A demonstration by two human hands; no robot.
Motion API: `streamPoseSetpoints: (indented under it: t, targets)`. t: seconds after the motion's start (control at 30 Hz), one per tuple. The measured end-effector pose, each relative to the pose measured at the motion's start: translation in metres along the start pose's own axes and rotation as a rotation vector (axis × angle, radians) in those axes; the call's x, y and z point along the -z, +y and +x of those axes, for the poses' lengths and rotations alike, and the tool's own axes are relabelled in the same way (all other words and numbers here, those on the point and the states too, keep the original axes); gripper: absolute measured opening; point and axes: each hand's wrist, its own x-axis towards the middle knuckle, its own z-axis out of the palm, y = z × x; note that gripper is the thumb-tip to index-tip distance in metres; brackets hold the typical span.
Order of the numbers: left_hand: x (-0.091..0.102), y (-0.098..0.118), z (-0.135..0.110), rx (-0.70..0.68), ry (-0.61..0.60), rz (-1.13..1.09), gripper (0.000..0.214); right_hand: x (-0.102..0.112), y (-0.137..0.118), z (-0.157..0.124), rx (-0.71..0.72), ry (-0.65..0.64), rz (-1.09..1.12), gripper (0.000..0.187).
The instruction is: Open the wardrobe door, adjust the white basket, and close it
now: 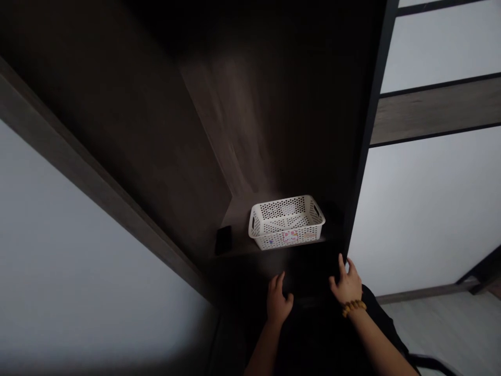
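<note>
Dark wooden shelf (238, 222), white perforated basket (287, 222), black object (223, 240)

The person's bare left hand (278, 298) and bare right hand (346, 283) are raised apart at the bottom of the view, both open and empty, fingers spread upward. The right wrist (362, 318) wears a bracelet of round amber-brown beads (353, 307), and the bare left forearm (260, 350) and right forearm (379, 344) angle in from the lower edge.

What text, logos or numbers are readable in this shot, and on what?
Sticker with a cartoon figure on the front of the white perforated plastic basket: any wording too small to read.
Pale label to its right on the same basket front: too small and blurred to read.
Nothing else in view shows readable text.
</note>
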Motion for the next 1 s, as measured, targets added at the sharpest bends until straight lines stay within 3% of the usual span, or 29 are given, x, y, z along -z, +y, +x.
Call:
streamPoseSetpoints:
  t: [0.1,0.23,0.37,0.5,0.63,0.73,0.8,0.87,0.93,1.0]
  targets:
    - [0.001,0.002,-0.002,-0.038,-0.063,0.009,0.072,0.002,0.005,0.004,-0.059,0.011,0.053,0.075]
    - [0.010,0.014,-0.008,-0.155,-0.247,-0.004,0.073,0.009,0.008,0.008,-0.153,0.045,0.130,0.074]
    - [0.030,0.035,-0.020,-0.306,-0.590,-0.075,0.047,0.016,0.019,0.017,-0.270,0.033,0.258,0.074]
    - [0.037,0.047,-0.048,-0.501,-0.957,0.026,0.064,0.020,0.039,0.031,-0.330,0.030,0.347,0.074]
    - [0.013,0.044,-0.078,-0.499,-0.917,0.309,0.060,0.022,0.056,0.039,-0.343,0.018,0.360,0.077]
    - [-0.003,0.044,-0.087,-0.460,-0.877,0.379,0.064,0.022,0.061,0.043,-0.358,0.040,0.350,0.081]
    - [-0.002,0.047,-0.084,-0.468,-0.847,0.365,0.066,0.024,0.062,0.048,-0.345,0.015,0.385,0.084]
    - [0.013,0.052,-0.076,-0.474,-0.808,0.353,0.064,0.027,0.064,0.054,-0.256,-0.116,0.476,0.079]
    - [0.040,0.059,-0.063,-0.487,-0.745,0.332,0.067,0.033,0.067,0.063,-0.138,-0.271,0.564,0.063]
    - [0.076,0.068,-0.043,-0.498,-0.660,0.307,0.090,0.043,0.070,0.074,-0.057,-0.349,0.614,0.047]
